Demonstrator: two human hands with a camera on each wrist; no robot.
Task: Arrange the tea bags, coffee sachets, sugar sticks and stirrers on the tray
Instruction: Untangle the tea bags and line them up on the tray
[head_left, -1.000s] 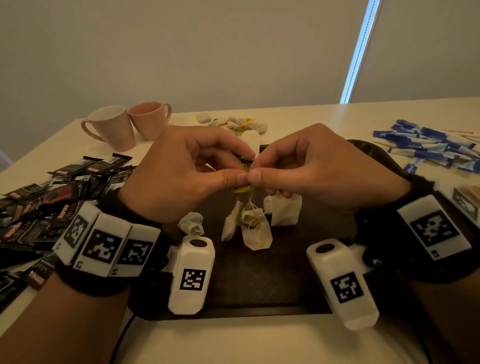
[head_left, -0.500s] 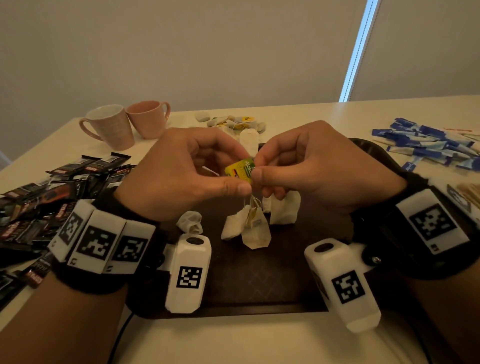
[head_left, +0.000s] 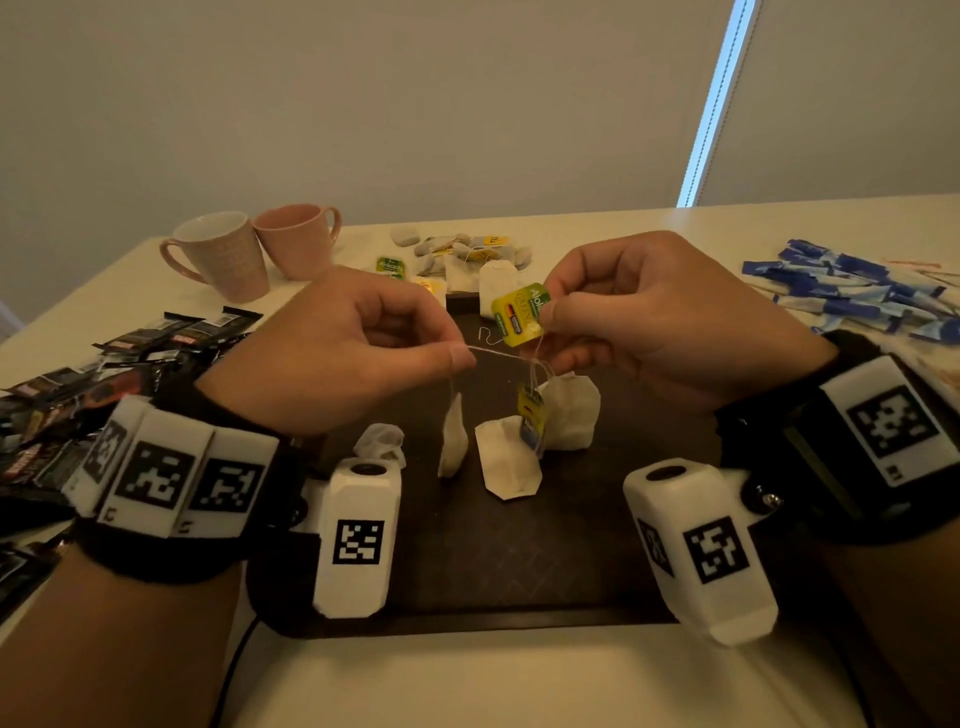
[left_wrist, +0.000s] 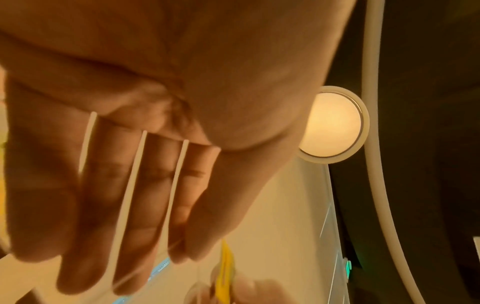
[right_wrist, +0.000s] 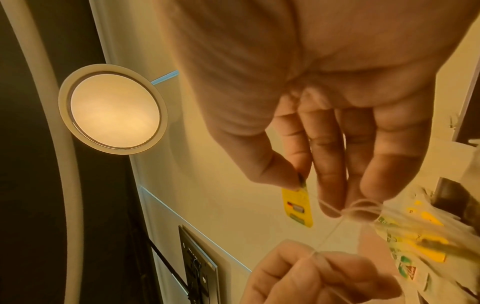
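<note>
Hands work just above the tray (head_left: 467, 618), the landmark here. The left hand (head_left: 332, 353) pinches a string (head_left: 493, 354) between thumb and forefinger, other fingers curled; the right hand (head_left: 670, 322) pinches a yellow tag (head_left: 519, 314) and gathers looped strings at its lower fingertips. Several tea bags (head_left: 506, 457) dangle from those strings over the tray's middle, long axes roughly vertical, pointed ends down, the lowest seeming to brush the tray. One crumpled bag (head_left: 382, 439) lies on the tray's left part.

Risk, as I judge it: the strings look tangled, so pulling them apart could tighten the knot, tear a tag off, or rip a bag.

Left of the tray lie coffee sachets (head_left: 104, 379); right of it, sugar sticks (head_left: 852, 291); beyond its far edge, loose tea bags (head_left: 467, 249) and two cups (head_left: 228, 254) on the worktop (head_left: 623, 228).
</note>
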